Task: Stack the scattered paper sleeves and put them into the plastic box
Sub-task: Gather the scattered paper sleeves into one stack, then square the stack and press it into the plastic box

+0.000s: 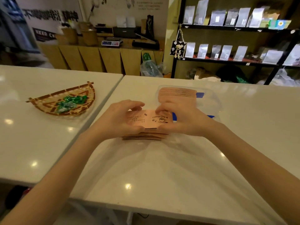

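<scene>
A stack of flat pink-brown paper sleeves (pixel 150 121) with a printed coffee cup lies on the white table in front of me. My left hand (pixel 120 118) grips its left end and my right hand (pixel 183 119) grips its right end. The lower sleeves fan out unevenly at the near edge. Just behind it stands a clear plastic box (pixel 211 101) with blue clips. Inside the box a row of sleeves (pixel 177 93) stands packed on edge.
A woven bamboo tray (pixel 48 101) holding green wrapped candies (pixel 69 103) sits on the neighbouring white table to the left. A gap runs between the two tables. Behind are a wooden counter and black shelves with silver bags.
</scene>
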{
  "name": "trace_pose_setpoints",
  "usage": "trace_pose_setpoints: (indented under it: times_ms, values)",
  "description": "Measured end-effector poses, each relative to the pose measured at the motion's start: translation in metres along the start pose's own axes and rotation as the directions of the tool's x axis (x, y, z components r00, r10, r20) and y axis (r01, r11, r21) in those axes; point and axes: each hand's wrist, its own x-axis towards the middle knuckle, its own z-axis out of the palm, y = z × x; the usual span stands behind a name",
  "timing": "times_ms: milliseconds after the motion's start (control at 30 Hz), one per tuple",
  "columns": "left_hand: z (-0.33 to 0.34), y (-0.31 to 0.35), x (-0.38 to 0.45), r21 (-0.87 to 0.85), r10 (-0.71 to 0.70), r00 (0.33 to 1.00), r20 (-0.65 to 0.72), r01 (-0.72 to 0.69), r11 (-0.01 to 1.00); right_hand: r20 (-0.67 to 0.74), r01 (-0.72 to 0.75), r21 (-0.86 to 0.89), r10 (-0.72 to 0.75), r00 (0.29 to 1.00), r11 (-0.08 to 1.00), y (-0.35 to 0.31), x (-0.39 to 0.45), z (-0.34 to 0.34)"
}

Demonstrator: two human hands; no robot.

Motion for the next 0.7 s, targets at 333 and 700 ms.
trace_pose_setpoints:
  times_ms: [333,700]
  values:
    - [0.013,-0.027,-0.005,-0.044,-0.107,0.991,0.075,0.110,0.993,0.060,-0.034,-0.047,0.037,0.997,0.998,0.000,0.016,0.030]
    - [0.000,-0.046,-0.011,-0.098,-0.487,0.871,-0.069,0.480,0.872,-0.021,-0.436,0.422,0.490,0.872,0.795,0.019,0.005,0.020]
